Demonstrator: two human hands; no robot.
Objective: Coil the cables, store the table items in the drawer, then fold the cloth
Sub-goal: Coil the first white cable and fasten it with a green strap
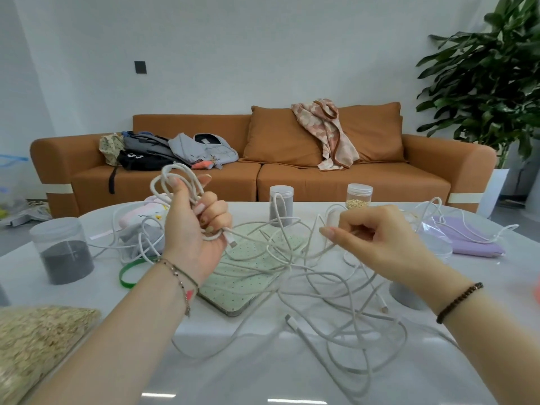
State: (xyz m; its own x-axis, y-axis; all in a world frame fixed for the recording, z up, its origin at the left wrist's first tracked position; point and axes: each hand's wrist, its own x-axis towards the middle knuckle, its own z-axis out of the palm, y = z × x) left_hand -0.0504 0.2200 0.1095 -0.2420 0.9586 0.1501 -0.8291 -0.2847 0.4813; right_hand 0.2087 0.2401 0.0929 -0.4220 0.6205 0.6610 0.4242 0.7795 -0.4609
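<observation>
At the near left corner of the white desk (233,375) lies a clear bag of oats (35,340). Behind it stands a lidded jar of dark grains (62,249). A green band (128,274) lies flat just to the right of that jar, and a pink and white pouch (140,217) sits farther back.

The left grip (195,226) is raised above the desk with its fingers curled round a coil of white cable (178,182). The loops stand up above the fist and a plug end pokes out below it. From there a strand runs across to the right grip (380,238), which pinches it between thumb and forefinger, the other fingers curled in.

Under and between the two grips the loose cables (336,290) sprawl in a tangle over the middle of the desk, partly across a green dotted pad (248,264) (whether it is cloth or a case cannot be told). Two small jars stand at the far edge: a grey-filled jar (281,206) and, to its right, a jar holding a little grain (359,195). A folded purple cloth (473,244) lies at the right end with one cable trailing over it. An orange sofa (292,176) stands beyond the desk.
</observation>
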